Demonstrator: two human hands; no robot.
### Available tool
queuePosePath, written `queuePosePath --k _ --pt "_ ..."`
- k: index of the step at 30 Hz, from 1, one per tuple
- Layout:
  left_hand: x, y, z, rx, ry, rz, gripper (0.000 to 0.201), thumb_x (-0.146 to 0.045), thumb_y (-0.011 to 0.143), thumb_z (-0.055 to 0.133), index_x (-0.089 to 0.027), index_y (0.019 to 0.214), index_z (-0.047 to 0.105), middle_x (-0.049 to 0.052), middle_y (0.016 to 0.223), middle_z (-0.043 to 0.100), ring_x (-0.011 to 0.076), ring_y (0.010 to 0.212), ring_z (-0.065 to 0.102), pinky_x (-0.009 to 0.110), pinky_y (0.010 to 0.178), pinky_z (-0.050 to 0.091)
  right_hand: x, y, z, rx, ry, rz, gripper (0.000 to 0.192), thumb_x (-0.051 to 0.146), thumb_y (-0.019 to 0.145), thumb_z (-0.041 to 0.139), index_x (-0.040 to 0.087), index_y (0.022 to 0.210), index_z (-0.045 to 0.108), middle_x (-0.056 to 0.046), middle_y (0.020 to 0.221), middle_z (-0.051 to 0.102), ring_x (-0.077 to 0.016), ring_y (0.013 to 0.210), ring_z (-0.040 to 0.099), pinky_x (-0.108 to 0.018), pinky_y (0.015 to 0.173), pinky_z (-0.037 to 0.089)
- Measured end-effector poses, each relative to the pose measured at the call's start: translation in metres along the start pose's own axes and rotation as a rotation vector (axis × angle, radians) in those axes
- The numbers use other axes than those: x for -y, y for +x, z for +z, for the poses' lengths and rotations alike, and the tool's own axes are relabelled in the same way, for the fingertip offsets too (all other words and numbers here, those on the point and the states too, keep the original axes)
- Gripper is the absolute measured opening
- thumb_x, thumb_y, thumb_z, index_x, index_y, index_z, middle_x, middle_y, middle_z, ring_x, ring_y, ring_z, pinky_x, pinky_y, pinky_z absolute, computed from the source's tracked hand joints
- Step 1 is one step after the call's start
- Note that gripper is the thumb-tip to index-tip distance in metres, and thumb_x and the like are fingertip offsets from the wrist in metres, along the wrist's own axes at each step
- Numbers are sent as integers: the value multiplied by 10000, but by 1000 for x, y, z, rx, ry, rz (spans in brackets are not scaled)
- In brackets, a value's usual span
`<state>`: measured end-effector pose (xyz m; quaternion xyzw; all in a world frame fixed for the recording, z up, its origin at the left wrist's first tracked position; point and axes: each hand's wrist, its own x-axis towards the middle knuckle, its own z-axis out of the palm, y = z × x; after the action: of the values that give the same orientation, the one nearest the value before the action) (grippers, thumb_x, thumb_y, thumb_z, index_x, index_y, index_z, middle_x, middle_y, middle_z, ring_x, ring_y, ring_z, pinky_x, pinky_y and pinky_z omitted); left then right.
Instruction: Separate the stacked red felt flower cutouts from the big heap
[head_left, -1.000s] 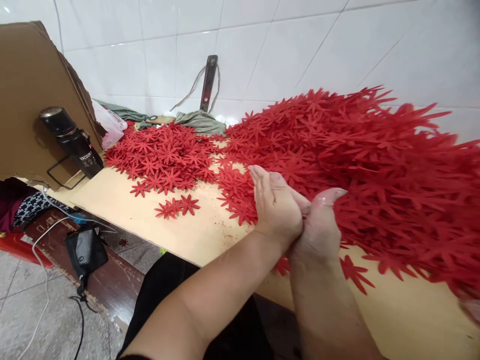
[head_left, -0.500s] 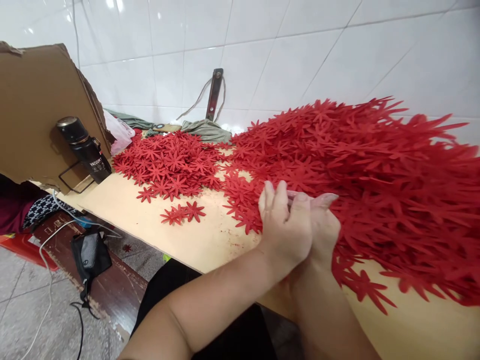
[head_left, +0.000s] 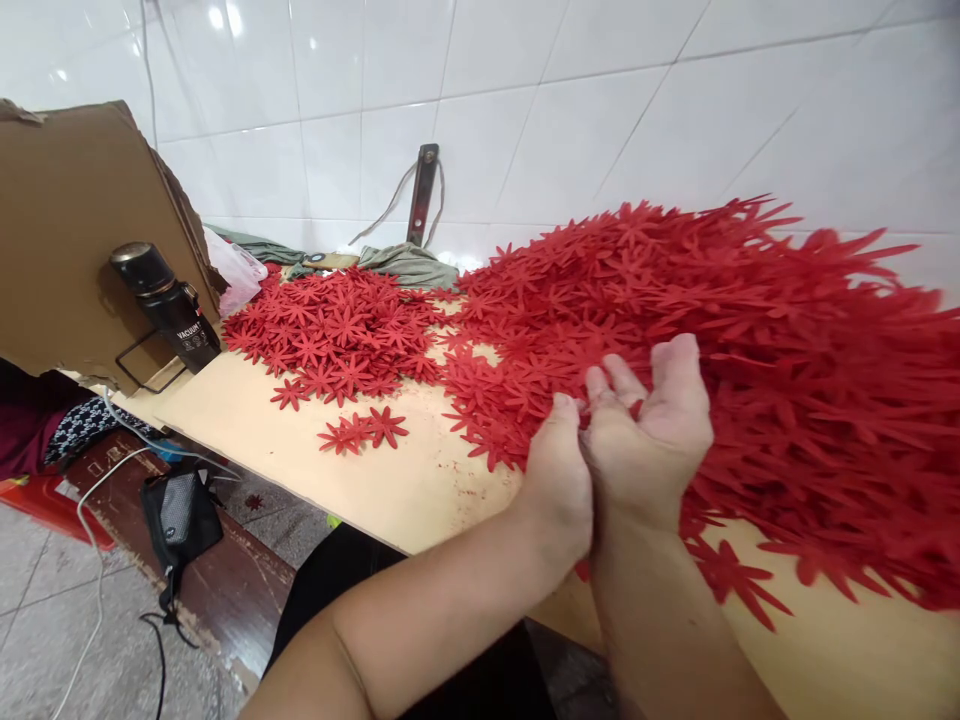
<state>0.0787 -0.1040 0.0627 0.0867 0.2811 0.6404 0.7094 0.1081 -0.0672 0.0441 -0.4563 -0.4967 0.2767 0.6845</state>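
My left hand (head_left: 559, 475) is pressed against my right hand (head_left: 649, 430), heel to heel, in front of a large heap of red star-shaped petal pieces (head_left: 765, 370). My right hand is cupped with its fingers apart, and I make out nothing held in it. One fingertip of my left hand points upward; its other fingers are hidden. Between the hands a small red patch shows, and whether it is a loose piece or the heap behind is unclear. A lower pile of the red petal pieces (head_left: 341, 325) lies to the left on the pale tabletop (head_left: 420, 490).
A black vacuum flask (head_left: 165, 305) leans by a cardboard sheet (head_left: 75, 230) at the left. Grey-green cloth (head_left: 409, 265) and a dark strip with a cord (head_left: 424, 195) are by the tiled wall. Below, a brown bench (head_left: 247, 570) bears a black pouch (head_left: 180, 515).
My hands were clasped together over the near side of the heap. The right hand has now risen and turned with its fingers spread, while the left has shifted slightly beside its wrist.
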Motion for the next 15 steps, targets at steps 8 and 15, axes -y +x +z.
queuePosePath --k 8,15 --pt "-18 17 -3 33 43 -48 647 -511 905 128 -118 1195 552 126 1269 581 191 1231 513 305 1111 312 9 -36 -9 402 -127 -125 573 406 896 377 189 1423 319 -118 1418 426 -193 1328 395 -440 1141 254" --pt "-21 -8 2 21 236 58 579 -475 925 159 -196 1349 438 6 1449 412 116 1358 339 202 1144 231 4 -22 0 386 -188 111 856 692 831 130 88 1356 434 -115 1499 281 -184 1433 132 -382 1188 41"
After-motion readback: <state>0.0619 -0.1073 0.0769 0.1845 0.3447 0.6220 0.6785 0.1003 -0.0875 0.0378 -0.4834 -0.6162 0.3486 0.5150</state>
